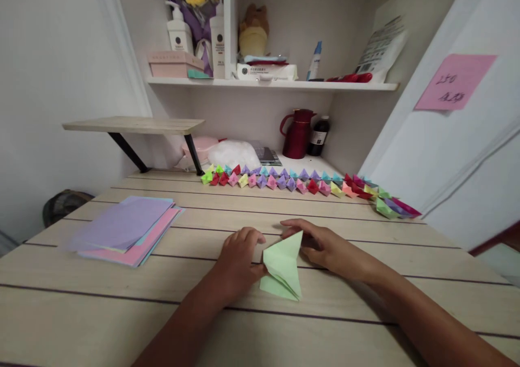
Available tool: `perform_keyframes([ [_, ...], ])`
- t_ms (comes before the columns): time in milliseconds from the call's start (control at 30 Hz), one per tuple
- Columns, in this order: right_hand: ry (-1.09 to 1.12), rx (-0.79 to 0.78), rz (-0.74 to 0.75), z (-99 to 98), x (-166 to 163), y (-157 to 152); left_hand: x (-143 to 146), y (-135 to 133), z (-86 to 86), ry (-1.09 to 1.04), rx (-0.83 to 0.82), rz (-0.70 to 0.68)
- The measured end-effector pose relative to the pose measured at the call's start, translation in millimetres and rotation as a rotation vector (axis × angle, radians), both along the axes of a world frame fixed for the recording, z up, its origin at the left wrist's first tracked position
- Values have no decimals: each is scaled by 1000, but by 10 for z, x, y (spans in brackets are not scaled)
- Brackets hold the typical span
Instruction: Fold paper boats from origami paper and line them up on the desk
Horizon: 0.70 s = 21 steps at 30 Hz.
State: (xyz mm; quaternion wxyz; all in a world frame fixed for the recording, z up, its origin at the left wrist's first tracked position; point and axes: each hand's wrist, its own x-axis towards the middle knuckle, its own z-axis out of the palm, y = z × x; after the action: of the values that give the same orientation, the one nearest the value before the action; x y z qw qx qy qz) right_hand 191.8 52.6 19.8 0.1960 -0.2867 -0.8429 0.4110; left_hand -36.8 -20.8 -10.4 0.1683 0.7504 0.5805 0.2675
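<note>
A light green sheet of paper (283, 266), partly folded into a pointed shape, lies on the wooden table (345, 323) in front of me. My left hand (239, 261) is curled, its fingers pinching the paper's left edge. My right hand (325, 246) rests on the table behind the paper's upper tip, fingers bent and pressing on that corner. A long row of several small folded paper shapes (292, 182) in many colours runs along the table's far edge.
A stack of purple, blue and pink paper sheets (125, 229) lies at the left. A small wooden shelf (134, 124) on black brackets sits at the back left. Behind the row stand a red jug (298, 134) and a dark bottle (319, 135). A pink note (455, 82) hangs at the right.
</note>
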Motion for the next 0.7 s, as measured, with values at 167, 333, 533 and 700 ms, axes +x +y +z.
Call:
perform_keyframes([
  [167,45,51,-52,-29,-30,17,6,-11,53,30,-22,-12],
  [333,49,39,-57,-85,-34,32,8,-14,82,59,-18,-21],
  [533,-29,158,4,-40,16,-11,12,-6,69,65,-20,-21],
  [700,-103,267,64,41,73,18,2,-1,61,47,-12,-40],
])
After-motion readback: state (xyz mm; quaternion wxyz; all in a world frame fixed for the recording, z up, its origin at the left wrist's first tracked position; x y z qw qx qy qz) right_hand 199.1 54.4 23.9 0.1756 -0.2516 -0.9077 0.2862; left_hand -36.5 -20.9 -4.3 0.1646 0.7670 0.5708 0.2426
